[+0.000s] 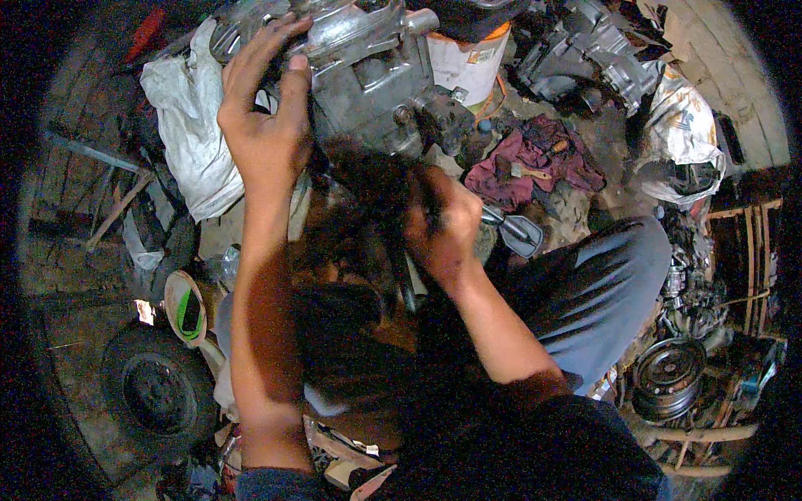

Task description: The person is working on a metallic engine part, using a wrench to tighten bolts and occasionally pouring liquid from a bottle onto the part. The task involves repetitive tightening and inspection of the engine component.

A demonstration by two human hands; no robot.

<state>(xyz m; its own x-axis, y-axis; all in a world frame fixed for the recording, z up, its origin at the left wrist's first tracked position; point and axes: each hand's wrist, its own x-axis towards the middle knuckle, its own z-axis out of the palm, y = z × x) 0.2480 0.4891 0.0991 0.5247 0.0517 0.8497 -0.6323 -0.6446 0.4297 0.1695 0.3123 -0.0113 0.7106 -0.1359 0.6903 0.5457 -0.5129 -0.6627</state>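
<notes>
A large grey cast-metal casing [368, 92], like part of an engine or gearbox, stands tilted at the top centre. My left hand [267, 117] grips its left side, the thumb and fingers apart along the edge. Just below the casing, my right hand [443, 221] is closed in a fist. Deep shadow hides what lies inside that fist. A metal piece with a dark, rounded flat end [522, 235] shows to the right of the fist; whether it is held cannot be told. The dark area between my hands is too dim to make out.
A white bucket [468, 71] with an orange rim stands behind the casing. Maroon cloth [539, 163] lies to the right, with another metal casing [585, 58] beyond. White sacks [188, 121] lie at left. A tyre [159, 388] and a wheel rim [668, 380] flank my legs.
</notes>
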